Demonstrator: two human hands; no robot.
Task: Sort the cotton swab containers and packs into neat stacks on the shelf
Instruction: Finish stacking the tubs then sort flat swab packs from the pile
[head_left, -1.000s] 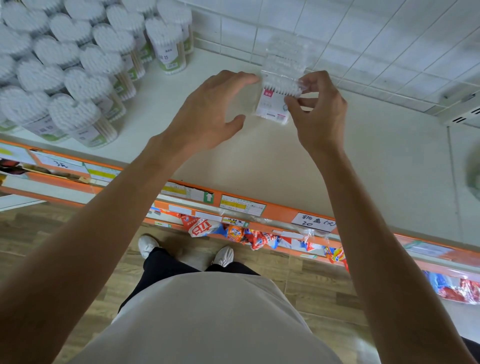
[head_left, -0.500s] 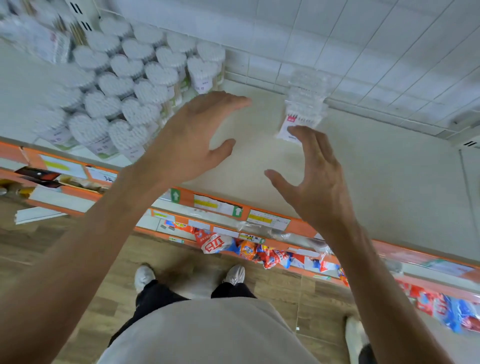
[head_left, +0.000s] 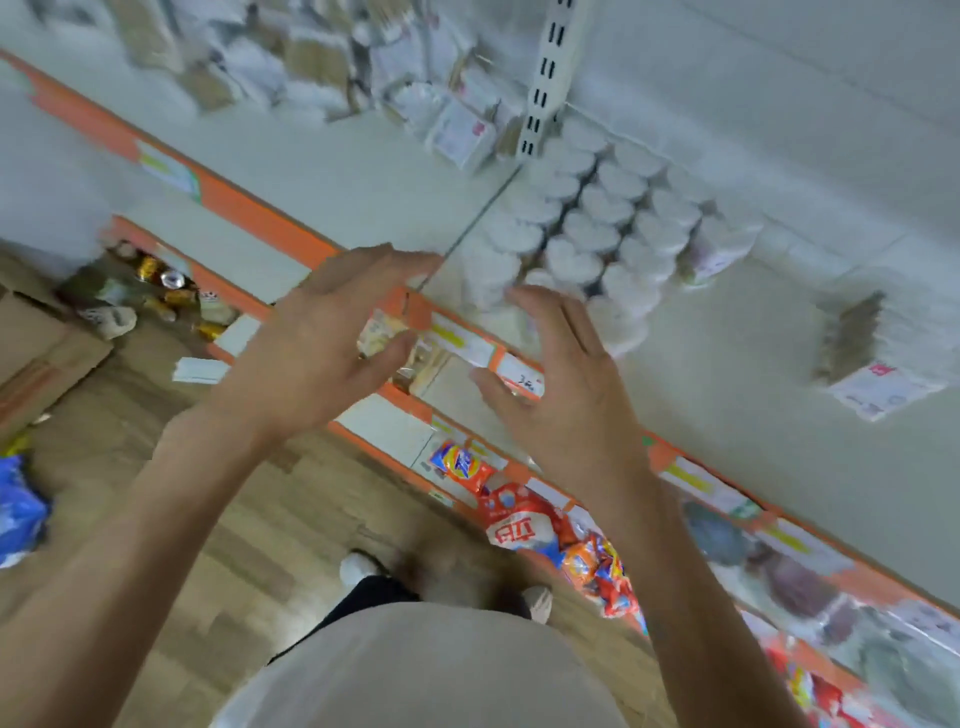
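Behind hands (head_left: 447, 358), heart containers (head_left: 597, 234) (blurred) partly hidden.

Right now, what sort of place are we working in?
Most likely a small retail shop aisle: orange shelf edges with price labels, many identical cotton swab containers massed on the shelf, and snack packets on the shelf below.

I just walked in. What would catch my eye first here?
Two bare hands, the left hand and the right hand, hover open and empty over the orange shelf edge. Behind them stands a tight cluster of heart-shaped cotton swab containers, with a lone stack of swab packs to the right.
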